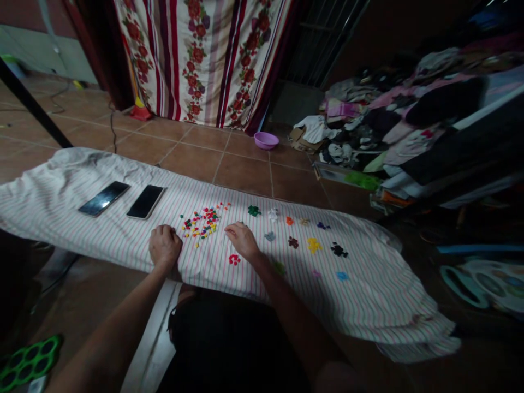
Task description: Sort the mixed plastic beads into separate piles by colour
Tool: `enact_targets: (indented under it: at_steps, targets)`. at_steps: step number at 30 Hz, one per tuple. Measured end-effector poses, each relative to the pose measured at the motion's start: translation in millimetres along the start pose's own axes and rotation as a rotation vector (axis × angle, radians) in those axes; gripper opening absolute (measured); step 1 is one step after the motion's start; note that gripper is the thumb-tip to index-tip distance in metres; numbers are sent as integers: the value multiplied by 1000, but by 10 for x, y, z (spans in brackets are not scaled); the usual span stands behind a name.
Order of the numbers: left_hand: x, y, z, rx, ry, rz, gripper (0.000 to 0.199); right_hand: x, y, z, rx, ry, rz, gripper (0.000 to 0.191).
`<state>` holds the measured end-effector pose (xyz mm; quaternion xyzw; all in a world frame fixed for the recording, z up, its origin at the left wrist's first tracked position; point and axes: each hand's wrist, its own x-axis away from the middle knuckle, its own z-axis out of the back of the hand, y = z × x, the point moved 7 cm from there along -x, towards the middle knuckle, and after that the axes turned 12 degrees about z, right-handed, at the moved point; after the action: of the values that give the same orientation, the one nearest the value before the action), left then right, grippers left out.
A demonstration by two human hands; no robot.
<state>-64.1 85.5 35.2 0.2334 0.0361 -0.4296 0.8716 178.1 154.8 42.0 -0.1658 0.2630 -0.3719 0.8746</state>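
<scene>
A mixed pile of small coloured pieces [201, 222] lies on the striped cloth [213, 270]. My left hand [164, 244] rests on the cloth just left of this pile, its fingers curled in; whatever they may hold is hidden. To the right of the pile is my right hand [242, 238], thumb and fingertips pinched together, too small to show what is between them. Below it sits a cluster of red pieces [234, 260]. Beyond it are single-colour clusters: green [254, 210], white [273, 214], grey [269, 236], brown [293, 242], yellow [314, 245] and black [339, 250].
Two phones [146, 202] lie on the cloth at left. More clusters, orange [290, 220], purple [323, 225] and blue [341, 276], lie to the right. A purple basin [266, 141] stands on the tiled floor, near a heap of clothes [368, 120].
</scene>
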Motion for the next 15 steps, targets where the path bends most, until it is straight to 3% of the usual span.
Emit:
enact_targets:
  at_steps: [3,6,15]
  targets:
    - [-4,4,4,9,1,8,19,-184,-127,-258,22,-60,1,18]
    - [-5,4,-1,4,6,6,19,-287,-167,-381,83,-112,-43,19]
    - [-1,1,18,24,-35,29,21,-316,-283,-392,206,-129,-75,22]
